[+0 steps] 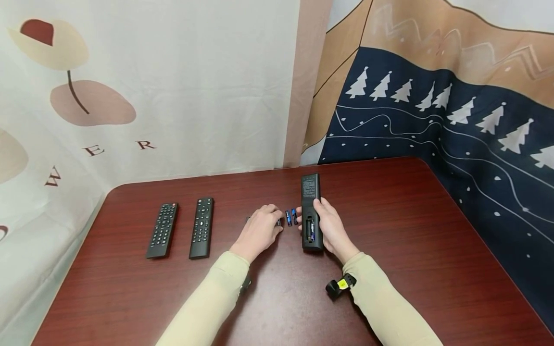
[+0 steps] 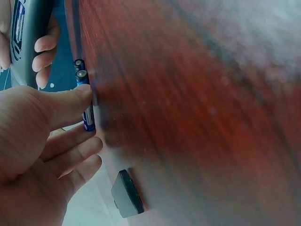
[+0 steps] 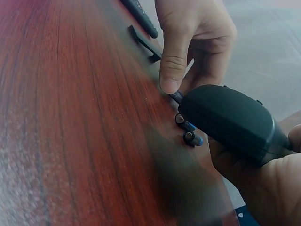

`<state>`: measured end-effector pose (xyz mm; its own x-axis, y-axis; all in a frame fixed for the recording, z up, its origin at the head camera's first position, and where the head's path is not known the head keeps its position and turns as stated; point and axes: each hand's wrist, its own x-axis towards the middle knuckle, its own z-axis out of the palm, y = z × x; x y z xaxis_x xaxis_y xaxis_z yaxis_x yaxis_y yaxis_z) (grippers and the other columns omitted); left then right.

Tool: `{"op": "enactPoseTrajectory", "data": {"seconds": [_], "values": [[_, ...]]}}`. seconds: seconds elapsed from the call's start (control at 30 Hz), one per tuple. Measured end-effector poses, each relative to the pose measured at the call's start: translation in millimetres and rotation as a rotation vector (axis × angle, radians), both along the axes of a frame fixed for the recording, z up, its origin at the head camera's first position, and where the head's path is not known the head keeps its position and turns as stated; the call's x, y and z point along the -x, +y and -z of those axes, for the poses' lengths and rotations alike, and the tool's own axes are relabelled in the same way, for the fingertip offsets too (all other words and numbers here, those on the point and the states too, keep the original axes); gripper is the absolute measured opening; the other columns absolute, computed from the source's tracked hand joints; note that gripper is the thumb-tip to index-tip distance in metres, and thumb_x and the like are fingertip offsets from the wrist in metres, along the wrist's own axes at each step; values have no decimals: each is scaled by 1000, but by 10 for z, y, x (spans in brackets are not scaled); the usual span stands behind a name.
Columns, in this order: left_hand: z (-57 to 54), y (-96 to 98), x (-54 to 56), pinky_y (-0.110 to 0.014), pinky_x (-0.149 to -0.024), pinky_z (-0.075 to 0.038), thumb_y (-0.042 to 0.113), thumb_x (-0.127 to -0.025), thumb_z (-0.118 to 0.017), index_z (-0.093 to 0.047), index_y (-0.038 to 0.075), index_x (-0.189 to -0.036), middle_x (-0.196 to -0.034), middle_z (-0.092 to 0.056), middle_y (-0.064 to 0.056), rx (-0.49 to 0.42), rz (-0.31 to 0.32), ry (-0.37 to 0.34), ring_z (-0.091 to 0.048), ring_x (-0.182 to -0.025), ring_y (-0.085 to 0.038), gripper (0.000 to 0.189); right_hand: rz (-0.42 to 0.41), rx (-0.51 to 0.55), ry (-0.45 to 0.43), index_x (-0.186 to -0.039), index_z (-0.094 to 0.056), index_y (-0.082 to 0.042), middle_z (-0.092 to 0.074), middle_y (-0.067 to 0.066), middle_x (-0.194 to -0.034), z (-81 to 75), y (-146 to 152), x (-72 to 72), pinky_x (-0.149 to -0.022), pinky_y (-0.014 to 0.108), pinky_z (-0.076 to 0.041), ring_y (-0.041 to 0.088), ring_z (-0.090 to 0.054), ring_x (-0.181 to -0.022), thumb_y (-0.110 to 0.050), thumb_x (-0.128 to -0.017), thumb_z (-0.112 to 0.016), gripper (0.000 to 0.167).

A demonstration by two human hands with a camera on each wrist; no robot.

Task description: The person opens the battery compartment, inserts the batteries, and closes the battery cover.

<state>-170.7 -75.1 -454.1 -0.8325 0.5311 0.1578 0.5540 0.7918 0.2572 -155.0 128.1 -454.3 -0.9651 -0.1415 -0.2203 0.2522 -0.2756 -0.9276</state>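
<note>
My right hand [image 1: 335, 228] grips a black remote control [image 1: 310, 192], its back facing up and its battery compartment uncovered. At least one blue battery [image 1: 311, 229] sits inside that compartment. To the left, my left hand [image 1: 259, 228] is low over the table; its thumb and forefinger pinch a dark-blue battery [image 2: 88, 120], mostly hidden from the head view. Two more batteries lie between the hands, one [image 1: 288, 217] beside the other [image 1: 295, 216]. A black battery cover [image 2: 126, 195] lies on the table close to the left hand, nearly covered by it from above.
Two other black remotes lie button side up on the left of the brown table [image 1: 108, 288]: an outer one [image 1: 162, 230] and an inner one [image 1: 201, 228]. Printed curtains [image 1: 207, 96] hang behind the table's far edge. A black wrist camera [image 1: 339, 287] is strapped on the right sleeve.
</note>
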Motion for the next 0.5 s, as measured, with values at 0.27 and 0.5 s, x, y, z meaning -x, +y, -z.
{"op": "enactPoseTrajectory", "data": {"seconds": [0.27,0.5], "values": [[1,-9,-4,-42,-87,-56,15,-90,-81,-74,5,-103,-103,-68,-9,-2,7,59,-65,-97,-28,18,-9,11,7,-158,-29,-9,-54,33,-138,-5,-5,3,-88,43,-61,29,-67,-102,-31,-115,-25,48],[-7,-13,-15,-42,-82,-56,16,-89,-82,-72,4,-96,-90,-65,-8,1,0,75,-64,-88,-28,17,-10,4,4,-157,-30,-10,-54,32,-138,-4,-5,2,-88,44,-60,30,-67,-103,-31,-115,-25,48]]}}
